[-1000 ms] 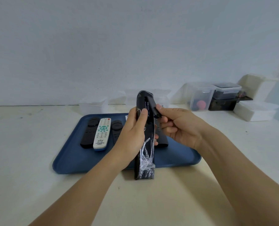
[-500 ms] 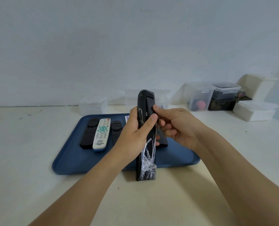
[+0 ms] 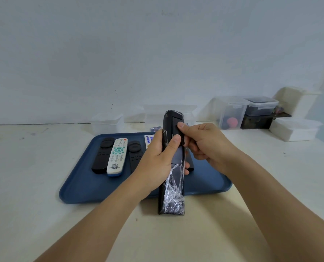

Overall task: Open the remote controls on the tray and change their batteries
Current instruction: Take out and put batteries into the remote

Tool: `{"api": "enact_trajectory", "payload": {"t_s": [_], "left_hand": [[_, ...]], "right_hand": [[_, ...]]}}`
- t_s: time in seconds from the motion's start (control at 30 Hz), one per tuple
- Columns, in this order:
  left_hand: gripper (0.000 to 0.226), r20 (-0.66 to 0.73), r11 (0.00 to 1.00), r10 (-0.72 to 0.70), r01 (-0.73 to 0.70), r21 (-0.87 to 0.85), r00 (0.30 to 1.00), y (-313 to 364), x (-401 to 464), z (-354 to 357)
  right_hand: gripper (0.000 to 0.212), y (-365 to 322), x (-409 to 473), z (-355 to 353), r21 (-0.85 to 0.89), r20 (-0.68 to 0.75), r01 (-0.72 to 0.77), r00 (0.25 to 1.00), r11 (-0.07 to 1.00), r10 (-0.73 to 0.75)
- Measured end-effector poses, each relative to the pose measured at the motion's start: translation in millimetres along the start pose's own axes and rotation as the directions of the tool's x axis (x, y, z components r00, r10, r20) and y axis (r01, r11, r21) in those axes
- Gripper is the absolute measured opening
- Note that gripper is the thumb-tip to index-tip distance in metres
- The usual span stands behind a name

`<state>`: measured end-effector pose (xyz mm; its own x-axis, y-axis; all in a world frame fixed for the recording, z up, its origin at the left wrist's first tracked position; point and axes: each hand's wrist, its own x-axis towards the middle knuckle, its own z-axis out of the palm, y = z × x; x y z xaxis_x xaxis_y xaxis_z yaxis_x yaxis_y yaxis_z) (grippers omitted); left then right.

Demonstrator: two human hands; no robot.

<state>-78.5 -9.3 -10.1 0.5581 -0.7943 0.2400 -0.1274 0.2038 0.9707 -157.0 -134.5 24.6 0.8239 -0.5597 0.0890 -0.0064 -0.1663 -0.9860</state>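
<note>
**Black remote upright between both hands, cover under the thumbs**

Head view: the black remote [image 3: 173,148] stands on its long axis, lower end in crinkled plastic wrap [image 3: 172,193], above the blue tray's [image 3: 85,186] near edge. The left hand [image 3: 155,163] grips its middle; the right hand [image 3: 204,146] pinches the battery cover [image 3: 176,125], equally near. Pale bench [image 3: 34,186], containers [image 3: 231,112] by the wall

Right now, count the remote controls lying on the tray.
At least 5: two black flanking a white one at the left, two more partly hidden behind the hands; others may be hidden.
</note>
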Motion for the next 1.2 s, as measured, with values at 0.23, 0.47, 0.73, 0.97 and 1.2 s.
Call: {"api": "enact_trajectory", "payload": {"t_s": [0.23, 0.47, 0.73, 0.97, 1.2], "left_hand": [[0.026, -0.001, 1.0, -0.017, 0.017, 0.017, 1.0, 2, -1, -1], [0.026, 0.003, 0.999, -0.038, 0.038, -0.035, 0.999, 9, -4, -1], [0.022, 0.073, 0.985, -0.106, 0.115, -0.131, 0.992, 10, -3, 0], [0.017, 0.032, 0.989, -0.118, 0.12, -0.09, 0.992, 8, 0, -4], [0.022, 0.044, 0.992, -0.109, 0.111, -0.059, 0.993, 13, -1, 3]], "right_hand": [[0.05, 2, 0, 1, 0.002, -0.048, 0.027, 0.998, 1.0, -0.027], [0.027, 6, 6, 0, 0.112, -0.125, 0.124, 0.986, 0.986, -0.11], [0.025, 11, 8, 6, 0.32, -0.105, 0.142, 0.988, 0.937, -0.113], [0.027, 7, 2, 0, 0.19, 0.039, 0.15, 0.986, 0.97, -0.16], [0.013, -1, 0, -10, 0.215, -0.004, 0.199, 0.979, 0.956, -0.203]]}}
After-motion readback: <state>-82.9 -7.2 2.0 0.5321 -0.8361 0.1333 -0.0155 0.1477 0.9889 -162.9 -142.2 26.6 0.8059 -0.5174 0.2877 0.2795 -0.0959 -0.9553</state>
